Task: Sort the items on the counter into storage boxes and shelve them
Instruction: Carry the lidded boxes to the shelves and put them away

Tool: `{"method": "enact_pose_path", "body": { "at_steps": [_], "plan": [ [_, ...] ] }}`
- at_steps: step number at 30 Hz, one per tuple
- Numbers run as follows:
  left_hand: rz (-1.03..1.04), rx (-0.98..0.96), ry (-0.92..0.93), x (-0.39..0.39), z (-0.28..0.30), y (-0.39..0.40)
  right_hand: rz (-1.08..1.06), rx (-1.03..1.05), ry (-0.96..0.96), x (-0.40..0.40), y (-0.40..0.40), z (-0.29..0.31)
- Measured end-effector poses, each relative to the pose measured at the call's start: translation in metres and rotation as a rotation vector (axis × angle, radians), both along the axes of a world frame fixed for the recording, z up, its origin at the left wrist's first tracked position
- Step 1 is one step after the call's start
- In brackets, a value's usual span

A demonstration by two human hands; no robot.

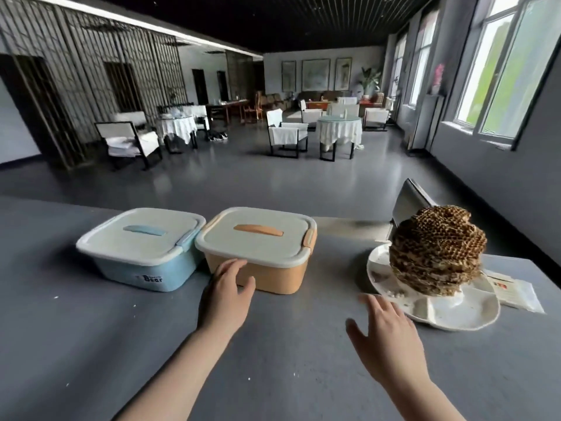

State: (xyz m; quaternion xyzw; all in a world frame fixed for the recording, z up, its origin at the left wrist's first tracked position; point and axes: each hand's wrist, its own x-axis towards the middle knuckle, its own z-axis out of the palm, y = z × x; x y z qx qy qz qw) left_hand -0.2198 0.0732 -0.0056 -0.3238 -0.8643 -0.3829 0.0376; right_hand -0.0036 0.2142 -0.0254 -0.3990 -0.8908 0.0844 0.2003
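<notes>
The left hand (228,284) rests with relaxed fingers on the near wall of the lidded orange box (258,249) at mid-table, while the right hand (384,329), spread and empty, hovers nearer the plate (455,314) to its right.

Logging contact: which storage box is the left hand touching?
The orange box, right of the blue box; left hand rests on its front corner.

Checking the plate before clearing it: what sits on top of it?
A tall brown honeycomb-like stack stands on the white plate, with crumbs around. The plate surface beneath it is hidden.
</notes>
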Motion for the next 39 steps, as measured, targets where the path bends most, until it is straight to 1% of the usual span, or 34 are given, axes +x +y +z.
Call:
{"method": "enact_pose_path", "body": {
  "at_steps": [4, 7, 12, 15, 17, 20, 22, 26, 30, 33, 36, 39],
  "plan": [
    [0.018, -0.005, -0.003, -0.080, 0.018, 0.022, 0.038, 0.036, 0.062, -0.085, 0.024, 0.022],
    [0.045, -0.064, -0.018, -0.134, 0.019, 0.038, 0.061, 0.022, 0.108, -0.144, 0.038, 0.028],
    [0.072, -0.177, -0.084, -0.200, -0.005, 0.060, 0.013, -0.031, 0.091, -0.214, 0.058, 0.003],
    [0.040, -0.196, -0.061, -0.223, -0.023, 0.073, -0.046, -0.082, 0.092, -0.236, 0.070, -0.017],
    [0.041, -0.241, -0.023, -0.233, -0.029, 0.081, -0.074, -0.157, 0.194, -0.242, 0.077, -0.025],
    [0.022, -0.264, -0.021, -0.245, -0.032, 0.090, -0.140, -0.380, 0.383, -0.245, 0.090, -0.027],
    [0.022, -0.243, 0.014, -0.248, -0.034, 0.091, -0.154, -0.480, 0.425, -0.244, 0.099, -0.027],
    [0.046, -0.217, 0.071, -0.246, -0.037, 0.088, -0.174, -0.510, 0.439, -0.243, 0.106, -0.029],
    [0.039, -0.187, 0.074, -0.240, -0.034, 0.084, -0.171, -0.534, 0.453, -0.240, 0.101, -0.025],
    [0.032, -0.179, 0.055, -0.233, -0.030, 0.082, -0.169, -0.545, 0.503, -0.226, 0.087, -0.021],
    [0.013, -0.236, 0.016, -0.228, -0.026, 0.085, -0.172, -0.555, 0.609, -0.203, 0.059, -0.025],
    [-0.022, -0.379, -0.040, -0.229, -0.017, 0.100, -0.182, -0.525, 0.712, -0.178, 0.030, -0.031]
  ]
}}
